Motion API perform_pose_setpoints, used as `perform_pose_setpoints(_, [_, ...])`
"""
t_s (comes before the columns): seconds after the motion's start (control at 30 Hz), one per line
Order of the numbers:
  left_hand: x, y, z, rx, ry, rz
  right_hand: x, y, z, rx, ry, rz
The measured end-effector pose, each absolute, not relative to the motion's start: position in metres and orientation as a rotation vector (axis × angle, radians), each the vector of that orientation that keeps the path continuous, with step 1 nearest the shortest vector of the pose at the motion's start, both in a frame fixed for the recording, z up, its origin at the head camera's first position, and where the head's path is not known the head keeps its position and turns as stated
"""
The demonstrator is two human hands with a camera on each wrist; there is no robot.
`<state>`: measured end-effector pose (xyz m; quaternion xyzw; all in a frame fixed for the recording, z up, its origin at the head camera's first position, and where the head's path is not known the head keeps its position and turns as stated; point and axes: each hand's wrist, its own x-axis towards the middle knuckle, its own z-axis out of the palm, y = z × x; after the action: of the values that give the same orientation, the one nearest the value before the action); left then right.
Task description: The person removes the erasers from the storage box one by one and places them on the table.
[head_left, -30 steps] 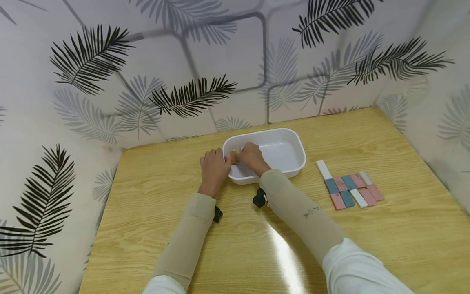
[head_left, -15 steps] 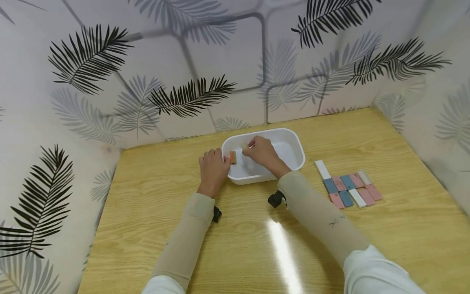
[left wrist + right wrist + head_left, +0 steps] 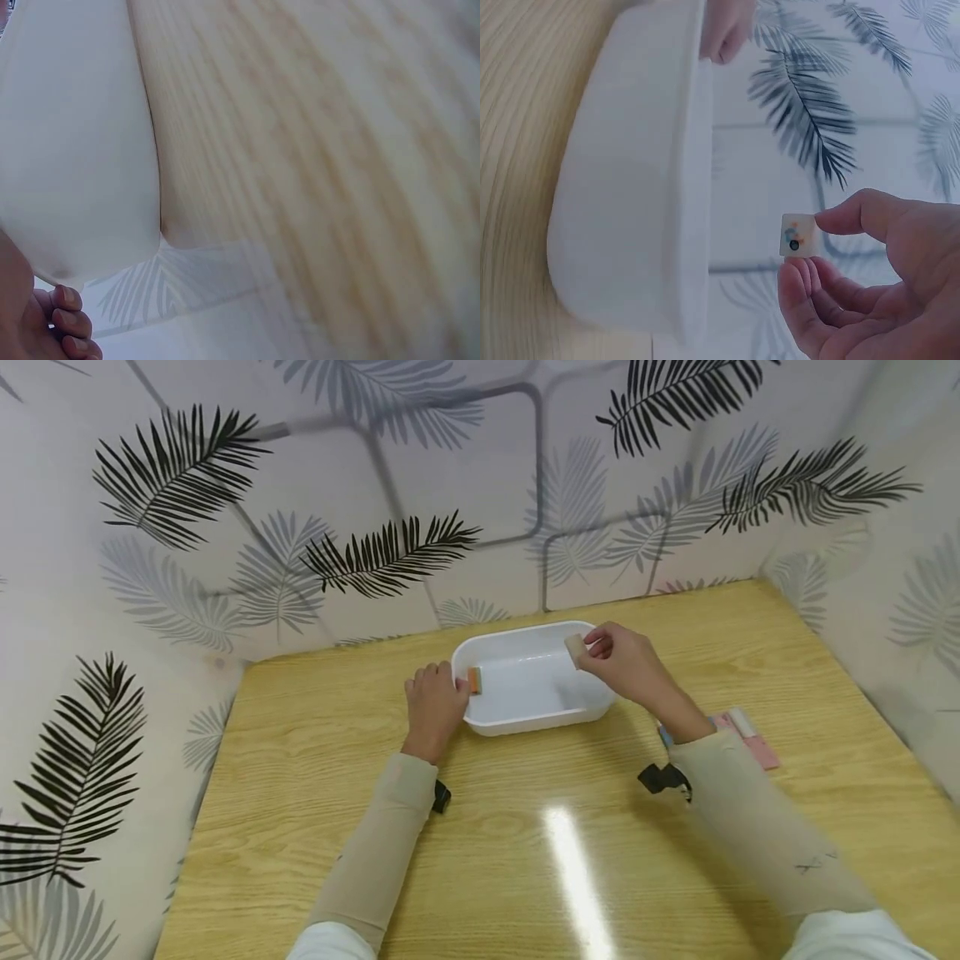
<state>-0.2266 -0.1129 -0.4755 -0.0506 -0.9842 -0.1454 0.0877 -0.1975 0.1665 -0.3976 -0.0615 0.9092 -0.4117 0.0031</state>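
A white plastic tub (image 3: pixel 532 722) stands near the back of the table. My left hand (image 3: pixel 435 706) grips its left rim, with the thumb at the inner side; in the left wrist view its fingers (image 3: pixel 73 322) curl at the tub's edge. Above the tub's right end my right hand (image 3: pixel 626 664) pinches a beige eraser (image 3: pixel 576 650) between thumb and fingertips. Seen from the right wrist, this eraser (image 3: pixel 797 235) turns a small pale end with a coloured print to the camera. An orange and green eraser (image 3: pixel 475 681) lies inside the tub at its left end.
Pink, blue and white erasers (image 3: pixel 761 750) lie side by side on the wooden table (image 3: pixel 495 860) at the right, partly hidden by my right forearm. A patterned wall covering (image 3: pixel 420 468) rises behind the table.
My right hand has come away from the tub's left end, lifting the beige eraser up and to the right. The orange and green eraser stays behind. My left hand keeps its place.
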Motion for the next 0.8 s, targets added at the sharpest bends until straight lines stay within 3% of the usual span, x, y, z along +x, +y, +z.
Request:
perform_pose_setpoints(0.33, [-0.226, -0.113, -0.477, -0.152, -2.925, -0.467, -0.172, 0.246, -0.389, 0.020, 2.821, -1.176])
perform_pose_setpoints(0.8, [-0.225, -0.113, -0.474, -0.143, -2.925, -0.466, -0.166, 0.293, -0.445, 0.050, 2.689, -0.924])
